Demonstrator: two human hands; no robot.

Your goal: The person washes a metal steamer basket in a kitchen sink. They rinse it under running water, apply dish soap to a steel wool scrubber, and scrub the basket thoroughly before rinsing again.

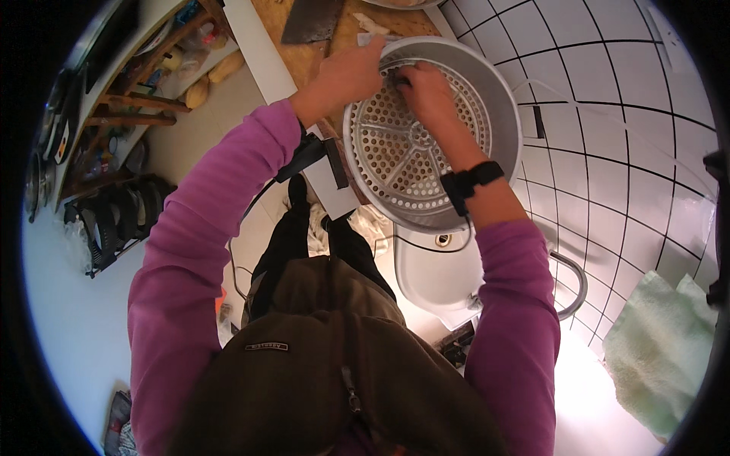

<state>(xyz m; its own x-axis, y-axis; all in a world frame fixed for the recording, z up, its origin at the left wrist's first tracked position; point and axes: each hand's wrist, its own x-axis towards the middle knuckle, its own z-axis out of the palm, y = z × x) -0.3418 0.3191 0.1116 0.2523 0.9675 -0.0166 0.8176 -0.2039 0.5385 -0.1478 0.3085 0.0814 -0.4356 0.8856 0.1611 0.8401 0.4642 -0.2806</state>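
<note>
A round metal steamer pot [502, 114] with a perforated bottom stands tilted in front of me, beside a wooden cutting board [353, 11]. My left hand [356, 71] is at the pot's upper left rim, its fingers closed around the edge. Inside the pot, my right hand [428, 94] presses a small dark scrubber-like thing [397, 78] against the perforated plate near the upper left wall. What exactly that thing is cannot be told, since the fingers partly cover it. A cleaver with a dark blade [312, 21] lies on the board.
Below the pot is a white sink [436, 273]. A white-tiled wall [604, 131] runs along the right, with a green towel [656, 353] and a curved metal bar [576, 285]. Shelves [137, 102] with food and a rack of dark items [120, 219] are at left.
</note>
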